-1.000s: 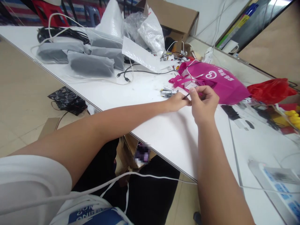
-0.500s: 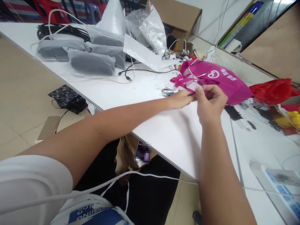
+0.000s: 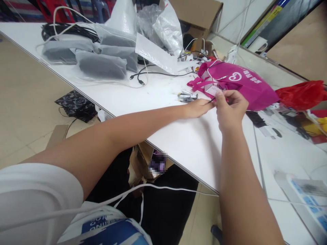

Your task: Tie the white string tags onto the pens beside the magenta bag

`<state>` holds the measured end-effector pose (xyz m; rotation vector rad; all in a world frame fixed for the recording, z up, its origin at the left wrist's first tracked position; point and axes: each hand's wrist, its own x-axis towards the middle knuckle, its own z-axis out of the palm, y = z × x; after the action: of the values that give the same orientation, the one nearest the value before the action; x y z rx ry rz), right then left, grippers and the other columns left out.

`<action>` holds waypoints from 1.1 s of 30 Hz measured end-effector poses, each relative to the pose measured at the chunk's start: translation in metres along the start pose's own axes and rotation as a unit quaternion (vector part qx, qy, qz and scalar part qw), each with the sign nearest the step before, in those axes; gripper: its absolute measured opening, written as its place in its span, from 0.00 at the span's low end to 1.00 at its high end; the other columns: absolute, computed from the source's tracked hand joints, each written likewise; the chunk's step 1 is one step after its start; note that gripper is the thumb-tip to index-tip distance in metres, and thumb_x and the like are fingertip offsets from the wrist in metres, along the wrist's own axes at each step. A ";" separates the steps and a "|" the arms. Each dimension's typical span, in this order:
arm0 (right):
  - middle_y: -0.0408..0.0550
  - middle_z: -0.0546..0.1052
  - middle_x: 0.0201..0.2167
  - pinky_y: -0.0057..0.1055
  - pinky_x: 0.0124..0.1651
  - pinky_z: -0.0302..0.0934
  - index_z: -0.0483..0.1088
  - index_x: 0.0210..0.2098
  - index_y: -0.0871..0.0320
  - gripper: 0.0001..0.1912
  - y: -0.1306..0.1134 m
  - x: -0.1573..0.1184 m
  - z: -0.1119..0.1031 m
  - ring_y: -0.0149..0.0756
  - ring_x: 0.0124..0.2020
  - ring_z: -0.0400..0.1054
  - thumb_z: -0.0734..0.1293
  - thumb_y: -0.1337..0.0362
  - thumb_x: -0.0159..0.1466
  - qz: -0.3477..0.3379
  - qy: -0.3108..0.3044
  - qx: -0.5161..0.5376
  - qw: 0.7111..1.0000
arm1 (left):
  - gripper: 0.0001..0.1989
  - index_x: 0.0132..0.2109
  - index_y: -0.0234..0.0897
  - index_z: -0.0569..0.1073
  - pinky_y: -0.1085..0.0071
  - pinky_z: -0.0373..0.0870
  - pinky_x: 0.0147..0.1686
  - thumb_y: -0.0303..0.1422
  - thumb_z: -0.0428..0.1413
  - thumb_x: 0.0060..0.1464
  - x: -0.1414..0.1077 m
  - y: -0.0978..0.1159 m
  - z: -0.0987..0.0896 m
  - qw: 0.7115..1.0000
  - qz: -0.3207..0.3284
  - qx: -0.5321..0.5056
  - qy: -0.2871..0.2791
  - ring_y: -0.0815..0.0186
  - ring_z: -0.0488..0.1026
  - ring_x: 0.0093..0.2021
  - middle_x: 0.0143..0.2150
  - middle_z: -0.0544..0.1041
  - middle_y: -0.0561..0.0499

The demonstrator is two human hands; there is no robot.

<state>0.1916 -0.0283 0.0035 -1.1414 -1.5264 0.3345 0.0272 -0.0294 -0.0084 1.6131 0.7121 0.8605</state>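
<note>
Over the white table (image 3: 176, 136), my left hand (image 3: 199, 108) is closed, palm turned away from the camera. A thin dark strip-like piece (image 3: 211, 100) shows between it and the thumb of my right hand (image 3: 232, 107); its kind is too small to make out. My right hand pinches the piece with thumb and forefinger, other fingers curled. Just beyond the hands lies a small white card or box (image 3: 212, 90) by the handles of a magenta bag (image 3: 251, 86). Left of my left hand lie several slim silvery pen-like items (image 3: 187, 96).
Grey wrapped bundles (image 3: 100, 64), a black cable coil (image 3: 68, 32) and bubble wrap (image 3: 155, 56) lie at the back left. A black USB cable (image 3: 163, 72) crosses the table. At right are a red plastic bag (image 3: 301, 95) and small parts. A white cord (image 3: 163, 186) hangs across my lap.
The view has shifted slightly. Slightly more of the thin dark piece shows between my hands, which stay close together in the same place.
</note>
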 end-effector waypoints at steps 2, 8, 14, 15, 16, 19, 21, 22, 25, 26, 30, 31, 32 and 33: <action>0.44 0.75 0.31 0.39 0.37 0.67 0.73 0.34 0.50 0.22 -0.001 -0.002 0.000 0.41 0.34 0.72 0.79 0.41 0.65 -0.012 0.028 -0.010 0.999 | 0.26 0.31 0.41 0.66 0.62 0.59 0.38 0.51 0.54 0.78 0.000 -0.002 0.000 1.000 0.001 0.010 -0.007 0.64 0.62 0.30 0.27 0.63 0.53; 0.45 0.76 0.31 0.42 0.39 0.67 0.74 0.33 0.49 0.18 -0.020 -0.006 -0.002 0.41 0.33 0.69 0.78 0.45 0.66 -0.021 0.047 -0.009 0.999 | 0.25 0.33 0.41 0.65 0.62 0.56 0.38 0.49 0.55 0.78 0.002 0.000 0.000 1.000 0.029 0.008 0.003 0.64 0.61 0.31 0.28 0.64 0.53; 0.44 0.74 0.30 0.40 0.37 0.67 0.74 0.34 0.50 0.20 -0.023 -0.006 -0.002 0.42 0.33 0.70 0.78 0.43 0.65 -0.012 0.029 -0.051 0.998 | 0.22 0.36 0.41 0.67 0.61 0.61 0.41 0.50 0.56 0.76 0.008 -0.010 0.000 0.999 0.031 0.011 -0.016 0.62 0.64 0.35 0.30 0.64 0.52; 0.44 0.73 0.30 0.40 0.37 0.67 0.74 0.34 0.50 0.20 -0.023 -0.006 -0.001 0.42 0.33 0.70 0.78 0.42 0.65 -0.008 0.030 -0.051 0.998 | 0.22 0.36 0.41 0.67 0.61 0.61 0.41 0.50 0.56 0.76 0.008 -0.010 0.000 0.999 0.031 0.013 -0.018 0.62 0.64 0.35 0.30 0.64 0.52; 0.44 0.73 0.29 0.40 0.37 0.67 0.74 0.34 0.50 0.20 -0.023 -0.006 -0.001 0.42 0.33 0.70 0.78 0.42 0.64 -0.006 0.033 -0.049 0.998 | 0.22 0.36 0.42 0.67 0.61 0.61 0.41 0.50 0.55 0.77 0.007 -0.008 -0.001 0.999 0.032 0.014 -0.017 0.62 0.63 0.34 0.30 0.64 0.52; 0.44 0.74 0.30 0.41 0.38 0.67 0.74 0.33 0.50 0.19 -0.027 -0.006 -0.001 0.41 0.32 0.69 0.78 0.43 0.64 -0.008 0.048 -0.031 0.998 | 0.21 0.38 0.41 0.68 0.62 0.61 0.40 0.50 0.52 0.78 0.004 0.001 -0.001 0.999 0.037 0.012 -0.005 0.63 0.63 0.34 0.30 0.64 0.53; 0.45 0.76 0.30 0.41 0.38 0.67 0.75 0.33 0.50 0.17 -0.030 -0.007 -0.001 0.39 0.32 0.67 0.79 0.46 0.64 -0.013 0.056 -0.015 0.998 | 0.20 0.40 0.41 0.69 0.64 0.62 0.39 0.50 0.52 0.78 0.001 0.006 0.000 0.999 0.039 0.010 0.004 0.63 0.64 0.34 0.30 0.64 0.53; 0.46 0.76 0.30 0.40 0.38 0.67 0.75 0.32 0.50 0.17 -0.031 -0.007 -0.001 0.39 0.31 0.67 0.79 0.47 0.63 -0.014 0.059 -0.011 0.998 | 0.20 0.41 0.41 0.69 0.64 0.62 0.38 0.50 0.52 0.78 0.000 0.007 0.000 0.999 0.039 0.008 0.007 0.64 0.65 0.34 0.30 0.65 0.53; 0.45 0.76 0.30 0.40 0.37 0.67 0.75 0.32 0.51 0.18 -0.026 -0.007 0.000 0.39 0.31 0.67 0.79 0.46 0.63 -0.012 0.052 -0.018 0.998 | 0.21 0.40 0.41 0.70 0.64 0.61 0.38 0.51 0.54 0.77 0.000 0.004 0.001 0.999 0.032 0.008 0.006 0.63 0.64 0.33 0.29 0.64 0.53; 0.44 0.75 0.30 0.40 0.37 0.67 0.74 0.33 0.51 0.19 -0.023 -0.006 0.000 0.40 0.32 0.69 0.79 0.45 0.63 -0.010 0.047 -0.023 0.999 | 0.21 0.39 0.41 0.70 0.63 0.61 0.38 0.51 0.55 0.77 0.000 0.001 0.001 1.000 0.029 0.009 0.005 0.63 0.64 0.33 0.29 0.64 0.53; 0.44 0.75 0.31 0.40 0.38 0.69 0.73 0.33 0.50 0.20 -0.017 -0.005 0.000 0.42 0.34 0.72 0.79 0.44 0.65 -0.003 0.033 -0.029 0.999 | 0.24 0.35 0.41 0.68 0.62 0.60 0.38 0.52 0.56 0.76 0.003 -0.007 -0.001 1.000 0.023 0.010 0.001 0.63 0.64 0.33 0.29 0.63 0.53; 0.44 0.75 0.31 0.41 0.39 0.69 0.73 0.33 0.50 0.19 -0.018 -0.005 0.000 0.42 0.33 0.72 0.79 0.45 0.65 -0.004 0.040 -0.028 0.999 | 0.24 0.35 0.41 0.68 0.62 0.60 0.38 0.52 0.56 0.76 0.003 -0.007 -0.002 1.000 0.028 0.007 0.001 0.63 0.64 0.33 0.29 0.63 0.53; 0.45 0.75 0.30 0.41 0.38 0.69 0.74 0.33 0.50 0.18 -0.020 -0.005 -0.001 0.41 0.33 0.70 0.79 0.46 0.65 -0.008 0.051 -0.026 0.998 | 0.23 0.36 0.41 0.68 0.63 0.60 0.38 0.52 0.55 0.76 0.003 -0.006 -0.003 0.999 0.035 0.004 0.002 0.63 0.63 0.34 0.29 0.63 0.53; 0.45 0.76 0.30 0.41 0.38 0.68 0.75 0.33 0.50 0.17 -0.023 -0.005 -0.001 0.41 0.32 0.69 0.79 0.47 0.65 -0.014 0.060 -0.025 0.998 | 0.22 0.37 0.41 0.68 0.63 0.60 0.39 0.52 0.55 0.76 0.003 -0.005 -0.003 0.999 0.043 0.000 0.005 0.64 0.63 0.34 0.30 0.64 0.54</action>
<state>0.1811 -0.0444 0.0177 -1.1574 -1.4497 0.2068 0.0261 -0.0246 -0.0122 1.6509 0.6535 0.9298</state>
